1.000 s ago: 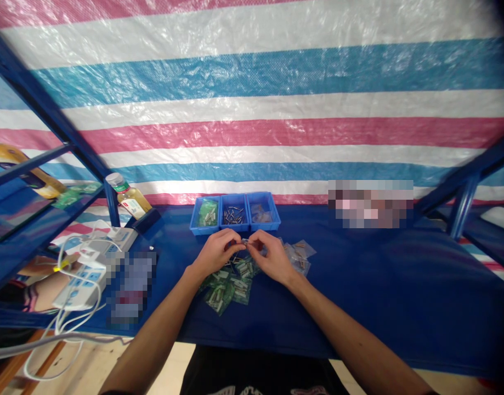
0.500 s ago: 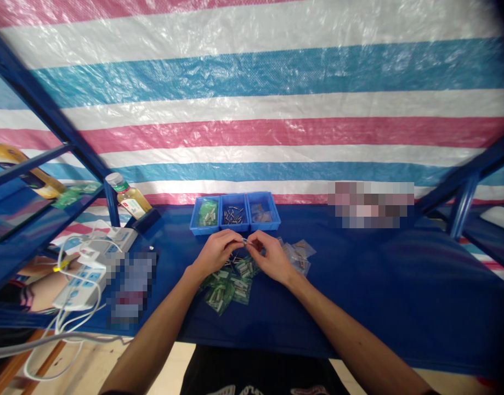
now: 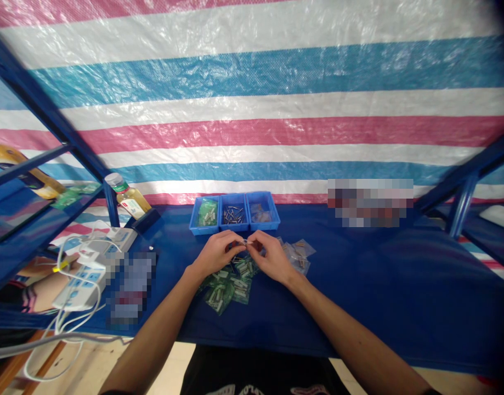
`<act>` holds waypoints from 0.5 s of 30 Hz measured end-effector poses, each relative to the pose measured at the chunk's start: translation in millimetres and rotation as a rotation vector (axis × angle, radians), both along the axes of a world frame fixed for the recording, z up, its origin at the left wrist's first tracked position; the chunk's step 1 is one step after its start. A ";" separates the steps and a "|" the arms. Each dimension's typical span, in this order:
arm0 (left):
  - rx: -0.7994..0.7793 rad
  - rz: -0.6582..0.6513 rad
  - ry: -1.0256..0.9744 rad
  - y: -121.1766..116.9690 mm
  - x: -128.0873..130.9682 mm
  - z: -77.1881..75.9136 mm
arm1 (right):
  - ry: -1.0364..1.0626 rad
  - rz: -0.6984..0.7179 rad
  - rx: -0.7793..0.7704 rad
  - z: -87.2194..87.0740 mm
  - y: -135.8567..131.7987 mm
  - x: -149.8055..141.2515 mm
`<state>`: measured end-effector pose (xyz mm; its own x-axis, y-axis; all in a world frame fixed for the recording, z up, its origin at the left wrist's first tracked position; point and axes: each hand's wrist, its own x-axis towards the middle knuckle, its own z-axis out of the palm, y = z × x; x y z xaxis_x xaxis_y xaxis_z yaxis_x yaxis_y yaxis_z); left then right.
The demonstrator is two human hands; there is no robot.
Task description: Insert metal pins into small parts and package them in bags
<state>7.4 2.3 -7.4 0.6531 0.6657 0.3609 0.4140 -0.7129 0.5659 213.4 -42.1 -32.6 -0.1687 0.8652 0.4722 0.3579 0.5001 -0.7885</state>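
- Left hand (image 3: 216,255): nearly closed, fingertips pinching a small metal pin (image 3: 245,242) from its side, above a heap of green packets (image 3: 229,288) on the tabletop (image 3: 358,285).
- Blue tray (image 3: 234,204), beyond the hands: green packet (image 3: 208,212), loose pins (image 3: 233,215), clear bags (image 3: 260,213), one per compartment.
- Right hand (image 3: 272,257): nearly closed too, pinching the same pin, just beside loose clear packets (image 3: 298,255).

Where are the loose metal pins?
In the head view, the metal pins sit in the middle compartment of the blue divided tray, just beyond the left hand and right hand, between green packets and clear packets.
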 end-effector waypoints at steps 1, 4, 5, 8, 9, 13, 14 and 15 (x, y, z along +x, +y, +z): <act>-0.003 -0.002 -0.006 0.3 0.2 -0.5 | -0.004 0.002 -0.003 -0.1 -0.1 -0.2; -0.017 -0.013 -0.033 1.2 0.4 -1.9 | -0.009 0.005 -0.016 -0.3 -0.2 -1.0; -0.023 -0.016 -0.041 1.4 0.5 -2.2 | -0.013 0.003 -0.024 -0.3 -0.1 -1.2; -0.034 -0.015 -0.057 1.3 0.7 -2.6 | -0.031 -0.002 -0.046 -0.2 0.2 -1.4; -0.034 -0.013 -0.061 1.1 0.9 -2.5 | -0.033 -0.001 -0.050 -0.2 0.3 -1.3; -0.020 -0.015 -0.067 -0.1 2.2 -1.6 | -0.012 0.008 -0.032 0.5 0.3 -0.1; -0.016 -0.014 -0.064 -0.4 2.4 -1.1 | -0.006 0.008 -0.024 0.9 0.2 0.3; -0.013 -0.010 -0.057 -0.6 2.4 -0.6 | -0.003 0.007 -0.017 1.3 0.0 0.7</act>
<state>9.9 1.7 -8.0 0.6385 0.6637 0.3896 0.3732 -0.7097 0.5975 214.1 -42.1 -31.3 -0.1763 0.8718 0.4570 0.3565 0.4893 -0.7959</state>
